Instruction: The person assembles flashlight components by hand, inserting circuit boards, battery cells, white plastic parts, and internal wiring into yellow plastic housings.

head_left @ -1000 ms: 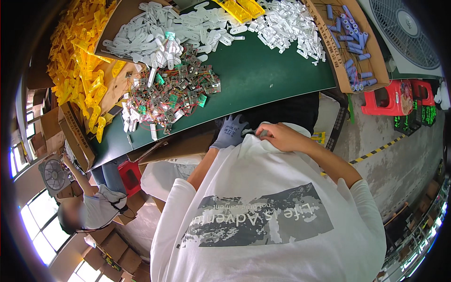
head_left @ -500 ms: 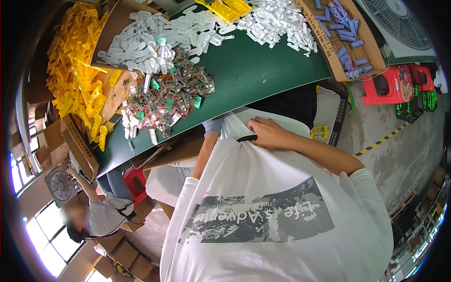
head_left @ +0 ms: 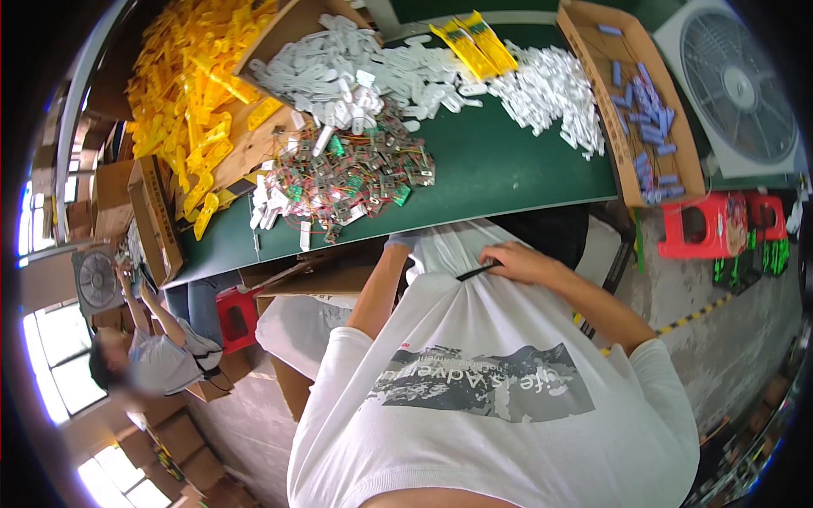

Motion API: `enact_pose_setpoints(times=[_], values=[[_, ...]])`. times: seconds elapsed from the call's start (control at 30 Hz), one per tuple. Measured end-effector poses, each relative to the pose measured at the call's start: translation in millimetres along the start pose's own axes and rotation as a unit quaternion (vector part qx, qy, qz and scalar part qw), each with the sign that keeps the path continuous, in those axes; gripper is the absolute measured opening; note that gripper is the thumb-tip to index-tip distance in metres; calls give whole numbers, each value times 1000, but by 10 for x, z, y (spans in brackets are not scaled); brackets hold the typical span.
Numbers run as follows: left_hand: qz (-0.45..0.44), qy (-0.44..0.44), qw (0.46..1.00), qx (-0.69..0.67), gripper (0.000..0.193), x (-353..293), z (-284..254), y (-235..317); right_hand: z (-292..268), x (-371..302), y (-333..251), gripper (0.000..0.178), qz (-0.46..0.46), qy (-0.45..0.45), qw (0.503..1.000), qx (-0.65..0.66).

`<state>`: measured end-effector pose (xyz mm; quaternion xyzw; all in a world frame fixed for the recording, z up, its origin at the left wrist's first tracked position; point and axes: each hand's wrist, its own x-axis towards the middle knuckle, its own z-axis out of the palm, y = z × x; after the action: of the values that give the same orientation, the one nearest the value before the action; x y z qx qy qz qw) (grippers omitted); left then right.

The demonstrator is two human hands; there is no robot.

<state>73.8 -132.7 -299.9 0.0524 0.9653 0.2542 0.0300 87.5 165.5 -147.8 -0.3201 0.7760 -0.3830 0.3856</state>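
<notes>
The right hand (head_left: 521, 262) rests curled on the white shirt (head_left: 500, 381) below the bench (head_left: 508, 173), pinching a thin black stick (head_left: 477, 272) at its near end. The gloved left hand (head_left: 401, 244) sits under the bench edge, mostly hidden, so its grip cannot be told. A firm, steady pinch seems wise. Circuit boards (head_left: 347, 178) are heaped on the bench, white clips (head_left: 555, 93) beyond them.

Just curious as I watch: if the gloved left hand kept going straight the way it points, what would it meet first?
Probably the near edge of the green table; the left hand points up toward it. Beyond lies the pile of small circuit boards, though depth is unclear.
</notes>
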Motion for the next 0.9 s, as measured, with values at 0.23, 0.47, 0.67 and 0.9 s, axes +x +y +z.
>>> enact_pose_setpoints(times=[0.23, 0.47, 0.67, 0.9], values=[[-81, -204, 974, 60, 57, -985, -1562, 879, 164, -33, 46, 28, -19, 24, 997, -70], [-40, -272, 908, 318, 44, -867, -4495, 1450, -19, 78, -123, 41, 23, -108, 992, -64], [119, -8, 786, 607, 41, -289, -6007, 2426, 55, 72, 112, 48, 26, -94, 994, 40], [378, -58, 668, 638, 41, 492, -5758, 3770, -319, -585, 205, 32, 56, 193, 977, 78]])
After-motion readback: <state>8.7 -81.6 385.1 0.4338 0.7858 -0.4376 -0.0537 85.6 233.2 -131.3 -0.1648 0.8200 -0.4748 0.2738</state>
